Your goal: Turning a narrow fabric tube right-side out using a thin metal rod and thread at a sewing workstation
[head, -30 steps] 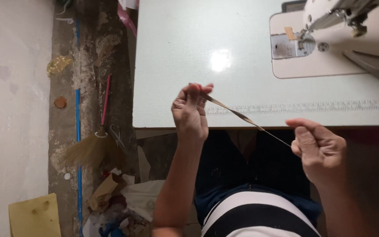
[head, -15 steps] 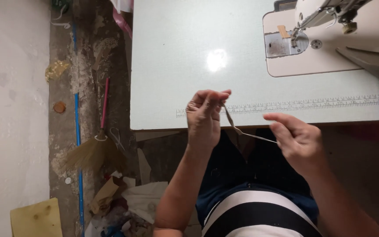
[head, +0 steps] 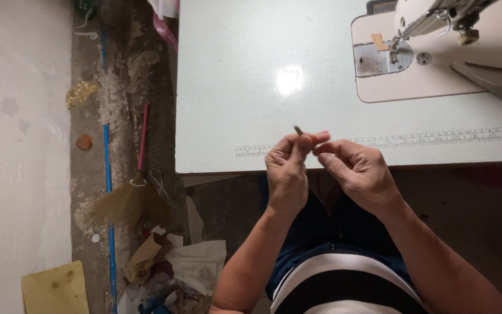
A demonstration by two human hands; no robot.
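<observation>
Here hands (head: pixel 321 160) meet at table edge (head: pixel 216 168), pinching maybe strip (head: pixel 298 130).

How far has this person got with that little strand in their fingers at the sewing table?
Nothing looks sewn: no cloth lies on the table or under the sewing machine needle. In hand: the left hand and right hand meet at the table's front edge, pinching a thin strand whose tip pokes above the left fingers. Left: any stitching; the scissors lie untouched.
</observation>
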